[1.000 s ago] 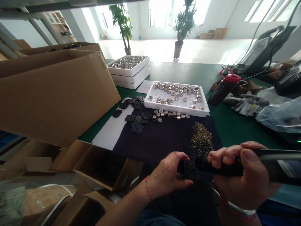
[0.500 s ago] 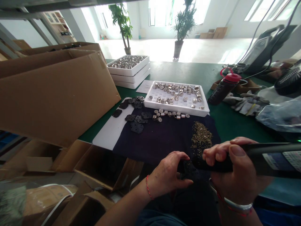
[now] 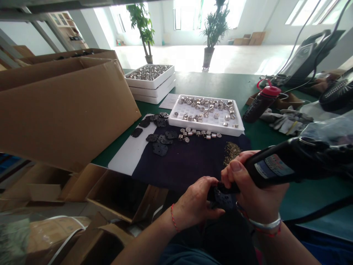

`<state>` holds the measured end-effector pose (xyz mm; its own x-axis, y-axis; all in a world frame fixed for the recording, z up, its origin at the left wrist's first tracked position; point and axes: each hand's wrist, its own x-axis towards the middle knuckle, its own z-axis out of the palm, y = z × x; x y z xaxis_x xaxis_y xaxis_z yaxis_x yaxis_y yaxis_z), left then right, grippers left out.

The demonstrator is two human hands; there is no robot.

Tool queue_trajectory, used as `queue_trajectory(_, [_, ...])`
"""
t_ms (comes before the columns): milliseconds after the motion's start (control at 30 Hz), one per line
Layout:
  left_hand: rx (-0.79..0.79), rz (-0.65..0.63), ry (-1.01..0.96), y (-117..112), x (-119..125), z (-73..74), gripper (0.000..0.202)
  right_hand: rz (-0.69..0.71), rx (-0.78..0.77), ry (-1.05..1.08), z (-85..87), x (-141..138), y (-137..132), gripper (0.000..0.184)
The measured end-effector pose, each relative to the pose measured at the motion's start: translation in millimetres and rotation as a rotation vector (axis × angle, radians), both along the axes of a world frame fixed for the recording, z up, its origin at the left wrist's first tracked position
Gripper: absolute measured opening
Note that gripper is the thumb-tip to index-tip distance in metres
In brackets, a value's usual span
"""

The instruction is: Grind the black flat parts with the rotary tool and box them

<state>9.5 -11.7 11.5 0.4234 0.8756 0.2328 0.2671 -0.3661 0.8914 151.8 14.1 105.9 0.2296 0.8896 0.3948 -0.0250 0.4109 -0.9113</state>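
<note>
"Holding?"
"I see my left hand (image 3: 195, 200) pinching a holed black plate (image 3: 224, 200) near the dark-blue cloth (image 3: 180, 165), my right hand (image 3: 249, 193) clasping a black cylindrical tool (image 3: 271, 167)."
"Obstructions?"
"That hand partly hides brass-coloured bits (image 3: 231, 151); a white tray (image 3: 204, 127) lies beyond."

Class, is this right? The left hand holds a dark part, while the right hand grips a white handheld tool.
Not quite: the handheld tool in the right hand is black, not white, as the head view shows. The left hand does hold a dark part.
</note>
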Motion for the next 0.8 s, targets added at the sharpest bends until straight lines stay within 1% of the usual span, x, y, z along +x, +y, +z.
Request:
queue_trajectory(100, [0.001,-0.003,-0.013,0,0,0.8,0.077,-0.015,-0.014,0.013,-2.1,0,-1,0.029])
queue_trajectory(167, [-0.001,-0.003,-0.022,0,-1,2.0,0.075,-0.007,-0.001,0.037,-1.0,-2,-1,0.027])
queue_trajectory(267, [-0.004,0.002,-0.005,-1,-2,3.6,0.073,0.007,0.037,0.115,5.7,-6,-1,0.021])
queue_trajectory(333, [0.003,0.005,0.007,-1,-2,3.9,0.072,-0.029,0.05,0.18,13.0,-3,-2,0.019])
queue_trajectory(433, [0.038,0.002,0.012,-1,-1,2.4,0.071,-0.183,0.048,0.322,23.2,22,-4,0.022])
queue_trajectory(500, [0.115,-0.007,0.026,-2,0,0.1,0.071,-0.273,-0.017,0.426,25.1,49,-4,0.026])
queue_trajectory(533, [0.161,-0.011,0.04,-2,1,-1.3,0.071,-0.277,-0.098,0.465,23.7,64,-4,0.027])
queue_trajectory(600, [0.233,-0.021,0.077,-3,1,-4.3,0.072,-0.324,-0.225,0.506,15.6,92,-3,0.031])
queue_trajectory(633, [0.253,-0.025,0.099,-4,1,-5.7,0.073,-0.34,-0.276,0.514,9.3,104,-2,0.033])
queue_trajectory(700, [0.296,-0.038,0.136,-4,0,-7.8,0.074,-0.35,-0.4,0.528,-6.0,124,0,0.031])
queue_trajectory(800, [0.445,-0.08,0.186,-3,-2,-8.6,0.076,-0.383,-0.516,0.544,-30.4,144,4,0.023])
